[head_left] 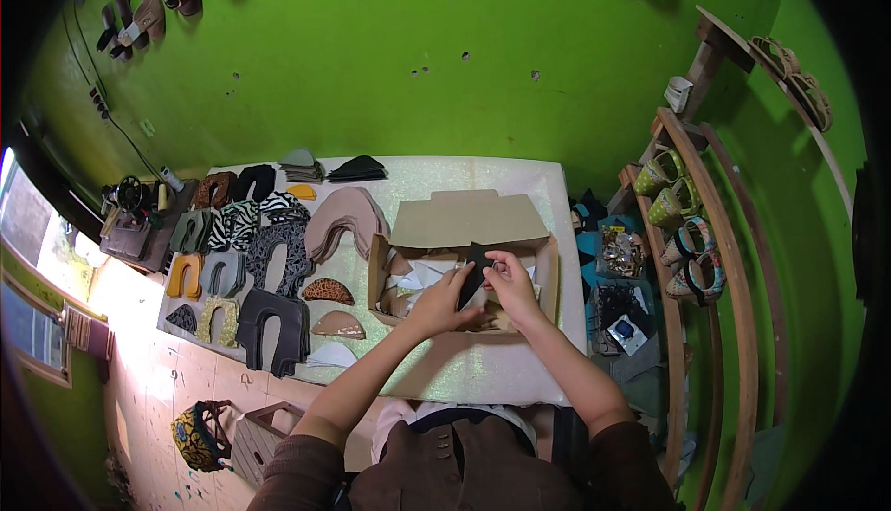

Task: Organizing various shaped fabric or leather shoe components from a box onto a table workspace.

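Over an open cardboard box (379,299), both my hands hold a flat, dark piece of material (473,281), tilted with a pointed top. My left hand (440,307) is closed on its left side, while my right hand (509,283) pinches its right edge near the top. White and tan cut pieces (425,271) lie loosely inside the box. The box's lid (469,219) is folded back toward the wall. My hands and forearms hide part of the box's contents and its front wall.
Left of the box lie stacks of U-shaped pieces: pink (345,217), black (271,325) and zebra-patterned (232,223). Half-round pieces (329,290) sit nearer the box. A sewing machine (135,209) stands far left. Bins (624,249) and a wooden shoe rack (733,325) flank the table's right side.
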The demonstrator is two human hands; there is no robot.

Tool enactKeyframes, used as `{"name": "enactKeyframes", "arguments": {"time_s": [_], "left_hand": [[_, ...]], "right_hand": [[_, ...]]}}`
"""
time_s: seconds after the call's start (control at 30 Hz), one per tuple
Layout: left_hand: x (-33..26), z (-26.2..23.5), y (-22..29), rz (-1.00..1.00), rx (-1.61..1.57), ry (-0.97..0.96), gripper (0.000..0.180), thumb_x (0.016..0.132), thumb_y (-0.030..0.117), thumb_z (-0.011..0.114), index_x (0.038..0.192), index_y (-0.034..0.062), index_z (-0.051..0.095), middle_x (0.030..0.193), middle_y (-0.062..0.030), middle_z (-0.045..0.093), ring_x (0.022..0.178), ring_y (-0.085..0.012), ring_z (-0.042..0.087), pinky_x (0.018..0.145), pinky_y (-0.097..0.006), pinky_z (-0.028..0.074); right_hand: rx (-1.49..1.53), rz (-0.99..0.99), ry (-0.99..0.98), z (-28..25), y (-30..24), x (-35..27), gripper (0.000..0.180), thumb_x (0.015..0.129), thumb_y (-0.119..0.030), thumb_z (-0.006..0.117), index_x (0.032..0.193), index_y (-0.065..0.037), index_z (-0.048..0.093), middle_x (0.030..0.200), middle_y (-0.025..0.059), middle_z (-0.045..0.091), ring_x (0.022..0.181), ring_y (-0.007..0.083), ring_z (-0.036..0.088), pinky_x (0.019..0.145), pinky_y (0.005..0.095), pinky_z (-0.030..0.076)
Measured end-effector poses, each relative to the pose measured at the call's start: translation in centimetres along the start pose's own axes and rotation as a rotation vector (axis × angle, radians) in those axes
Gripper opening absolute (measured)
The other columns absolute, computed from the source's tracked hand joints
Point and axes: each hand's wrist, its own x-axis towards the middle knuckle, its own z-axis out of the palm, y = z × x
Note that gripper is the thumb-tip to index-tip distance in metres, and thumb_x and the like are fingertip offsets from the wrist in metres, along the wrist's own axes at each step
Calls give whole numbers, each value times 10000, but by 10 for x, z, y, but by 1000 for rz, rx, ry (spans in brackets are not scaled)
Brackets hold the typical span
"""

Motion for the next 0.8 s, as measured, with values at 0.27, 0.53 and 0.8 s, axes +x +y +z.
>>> {"name": "enactKeyframes", "arguments": {"time_s": [0.27, 0.53, 0.8], "left_hand": [[-1, -24, -18, -115, -92, 137, 219, 799, 224, 552, 882, 23, 583, 741, -182, 584, 719, -372, 562, 637, -414, 437], [-11, -49, -25, -294, -540, -25, 223, 827, 207, 569, 823, -7, 632, 789, -58, 621, 794, -125, 549, 773, -280, 412], [-13, -33, -39, -231, -342, 284, 347, 826, 218, 573, 1090, -2, 525, 996, -126, 597, 846, -170, 579, 741, -285, 448]], "right_hand": [[-294, -188, -38, -10, -2, 9, 295, 857, -135, 541, 1126, -27, 485, 959, 33, 509, 916, 101, 471, 731, 242, 421], [-551, -188, -115, -27, 22, 18, 283, 838, -159, 574, 1083, -31, 517, 950, 55, 554, 903, 142, 509, 743, 278, 431], [-457, -187, -37, -18, 7, 12, 159, 821, -121, 592, 907, 12, 575, 756, 25, 566, 619, 77, 501, 585, 209, 425]]}}
